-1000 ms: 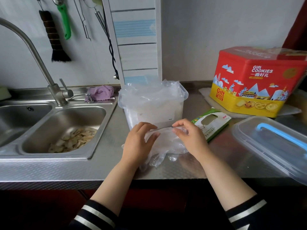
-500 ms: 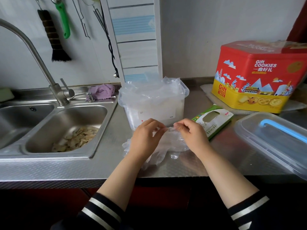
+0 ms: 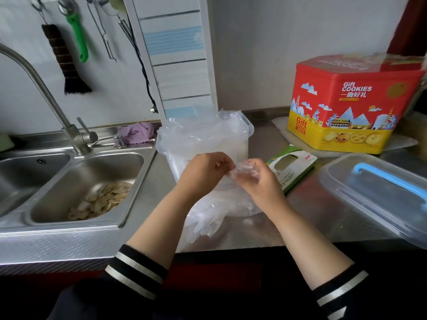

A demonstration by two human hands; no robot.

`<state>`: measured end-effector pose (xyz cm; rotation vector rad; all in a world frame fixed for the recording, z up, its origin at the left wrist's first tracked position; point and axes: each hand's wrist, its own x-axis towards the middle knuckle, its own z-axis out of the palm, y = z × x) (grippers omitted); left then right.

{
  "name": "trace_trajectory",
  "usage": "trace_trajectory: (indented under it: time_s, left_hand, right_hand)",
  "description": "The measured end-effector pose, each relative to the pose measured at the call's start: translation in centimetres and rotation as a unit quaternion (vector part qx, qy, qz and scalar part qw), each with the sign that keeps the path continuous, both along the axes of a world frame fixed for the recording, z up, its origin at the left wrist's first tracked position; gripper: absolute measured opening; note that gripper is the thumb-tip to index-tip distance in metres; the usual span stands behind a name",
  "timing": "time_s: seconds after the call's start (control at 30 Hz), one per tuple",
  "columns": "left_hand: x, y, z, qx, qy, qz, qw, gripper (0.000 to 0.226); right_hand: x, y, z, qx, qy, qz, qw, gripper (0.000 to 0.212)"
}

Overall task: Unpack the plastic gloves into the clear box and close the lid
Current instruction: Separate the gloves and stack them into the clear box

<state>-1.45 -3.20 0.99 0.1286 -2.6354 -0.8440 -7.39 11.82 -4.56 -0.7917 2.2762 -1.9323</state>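
Over the steel counter's front edge, the left hand (image 3: 203, 174) and right hand (image 3: 256, 181) both pinch a limp stack of thin clear plastic gloves (image 3: 208, 218), whose slippery fingers could slide off the edge. Behind, the open clear plastic box (image 3: 248, 128) is already heaped with gloves; its blue-handled clear lid (image 3: 342, 181) lies well to the right.

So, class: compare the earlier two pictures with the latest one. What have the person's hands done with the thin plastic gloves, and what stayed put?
Both hands, left hand and right hand, have lifted the top of the thin clear plastic gloves off the steel counter, bunching it between their fingertips. The glove fingers still trail on the counter. The clear plastic box, blue-handled clear lid and green packet have not moved.
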Motion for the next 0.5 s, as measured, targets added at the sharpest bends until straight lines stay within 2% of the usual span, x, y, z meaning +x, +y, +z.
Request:
trace_trajectory:
  time_s: [0.13, 0.23, 0.33, 0.4, 0.5]
  left_hand:
    - [-0.1, -0.6, 2.4, -0.053, 0.050, -0.013, 0.997, 0.009]
    - [-0.6, -1.3, 5.6, -0.076, 0.064, -0.018, 0.995, 0.009]
    - [-2.0, -2.3, 8.9, -0.125, 0.075, -0.020, 0.989, 0.009]
    - [-3.5, -3.2, 10.7, -0.150, 0.072, -0.016, 0.986, 0.009]
    - [-6.4, -4.9, 11.9, -0.159, 0.052, -0.008, 0.986, 0.012]
  right_hand:
    - [-0.3, -0.3, -0.2, 0.000, -0.020, 0.005, 1.000, 0.019]
    - [-0.5, -0.3, -0.3, 0.018, -0.001, -0.004, 1.000, 0.010]
    - [-0.4, -0.4, -0.4, -0.013, 0.002, -0.001, 1.000, 0.006]
    - [-0.4, -0.3, -0.5, -0.019, 0.013, -0.004, 1.000, 0.013]
    - [-0.4, -0.1, -0.7, 0.022, 0.039, -0.009, 0.999, 0.015]
